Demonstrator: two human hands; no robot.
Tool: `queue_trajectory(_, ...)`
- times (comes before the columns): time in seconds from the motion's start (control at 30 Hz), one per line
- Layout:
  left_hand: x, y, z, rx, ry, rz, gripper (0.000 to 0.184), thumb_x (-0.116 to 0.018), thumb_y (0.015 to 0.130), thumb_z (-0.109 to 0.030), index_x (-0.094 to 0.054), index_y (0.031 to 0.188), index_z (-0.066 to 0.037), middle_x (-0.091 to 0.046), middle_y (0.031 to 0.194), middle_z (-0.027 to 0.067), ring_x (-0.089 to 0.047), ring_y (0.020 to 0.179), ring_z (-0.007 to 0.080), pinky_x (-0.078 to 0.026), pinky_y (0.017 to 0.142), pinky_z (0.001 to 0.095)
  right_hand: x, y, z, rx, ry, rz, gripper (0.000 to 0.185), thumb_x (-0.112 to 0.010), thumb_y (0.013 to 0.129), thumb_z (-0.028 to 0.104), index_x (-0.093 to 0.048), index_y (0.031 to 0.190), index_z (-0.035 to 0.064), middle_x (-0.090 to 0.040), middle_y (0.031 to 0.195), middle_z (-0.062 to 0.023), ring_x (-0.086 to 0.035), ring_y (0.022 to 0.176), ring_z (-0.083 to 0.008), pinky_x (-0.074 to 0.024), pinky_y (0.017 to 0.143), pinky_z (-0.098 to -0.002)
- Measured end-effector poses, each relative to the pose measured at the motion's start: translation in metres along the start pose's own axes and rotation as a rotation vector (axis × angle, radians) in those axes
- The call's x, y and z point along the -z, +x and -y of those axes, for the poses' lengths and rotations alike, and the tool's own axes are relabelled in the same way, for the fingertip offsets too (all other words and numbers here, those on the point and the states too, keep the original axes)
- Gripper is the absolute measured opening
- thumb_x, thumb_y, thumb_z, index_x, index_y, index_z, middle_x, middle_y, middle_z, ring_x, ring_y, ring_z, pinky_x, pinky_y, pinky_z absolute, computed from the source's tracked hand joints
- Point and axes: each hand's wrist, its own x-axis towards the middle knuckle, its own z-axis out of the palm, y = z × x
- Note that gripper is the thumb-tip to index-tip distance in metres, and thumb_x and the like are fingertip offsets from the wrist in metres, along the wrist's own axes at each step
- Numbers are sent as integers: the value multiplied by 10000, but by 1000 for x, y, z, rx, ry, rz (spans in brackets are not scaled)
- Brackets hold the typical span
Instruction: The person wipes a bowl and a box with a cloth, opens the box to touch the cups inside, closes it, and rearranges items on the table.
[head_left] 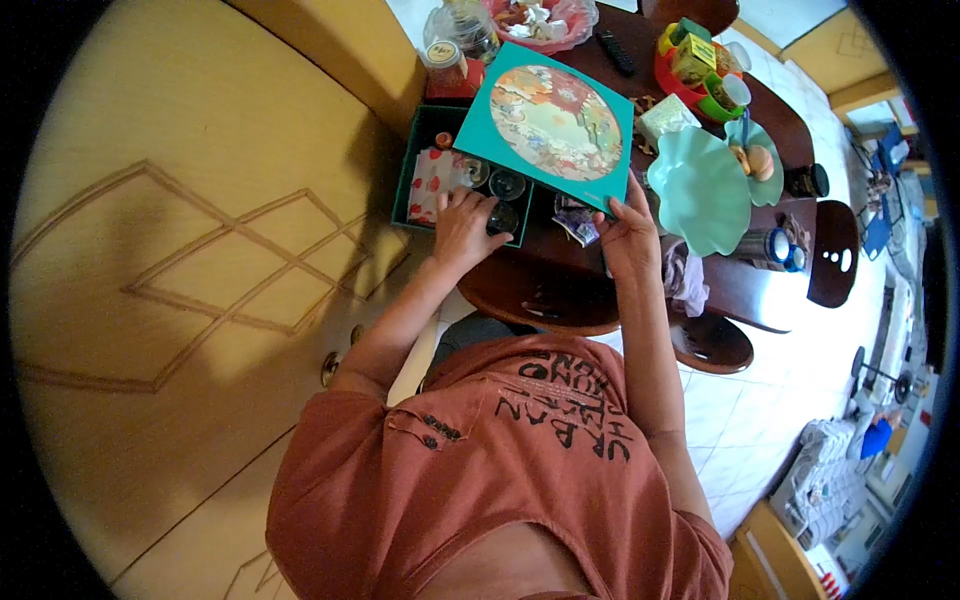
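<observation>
My right hand (630, 235) grips the near right corner of a teal box lid (480, 125) with a colourful oval picture, tilted over the box. Below the lid is an open dark green box (402, 205). It holds a white packet with red spots (432, 178), a small orange-brown round item (444, 140) and a few round clear-topped containers (507, 184). Reaching into the box's near side, my left hand (465, 235) has its thumb and forefinger around a dark, round glass-like container (505, 217). The lid hides the box's far right part.
On the dark table (590, 255) stand a scalloped green bowl (700, 190), a red basket of packets (675, 75), a remote (615, 52), a pink bowl (545, 40) and jars (445, 62). Brown chairs (540, 295) surround it. A wooden door (200, 250) is at left.
</observation>
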Motion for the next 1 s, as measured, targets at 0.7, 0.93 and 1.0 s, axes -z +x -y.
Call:
queue_trajectory(0.7, -11, 33, -10, 66, 42, -149, 625, -819, 697, -316, -598, 1226, -66, -553, 1231, 142, -434, 1244, 358, -301, 1019, 539, -2, 5, -7, -12, 5, 24, 636, -547, 874, -60, -402, 1472, 102, -594, 1273, -84, -634, 990, -203, -556, 722, -324)
queue_trajectory(0.93, -19, 45, 0, 33, 128, -98, 694, -835, 655, -299, -583, 1242, -29, -549, 1279, 160, -409, 1283, 370, -181, 1134, 597, -8, 1, -2, -1, 11, 15, 640, -549, 875, -68, -399, 1473, 106, -584, 1287, -80, -631, 999, -199, -556, 716, -317)
queue_trajectory(1.0, -13, 48, -3, 42, 126, -76, 651, -836, 654, -302, -610, 1196, -20, -559, 1259, 165, -410, 1285, 366, -154, 1146, 601, -6, 3, -3, 0, 11, 29, 641, -553, 874, -66, -400, 1472, 106, -580, 1289, -79, -626, 1004, -196, -554, 716, -315)
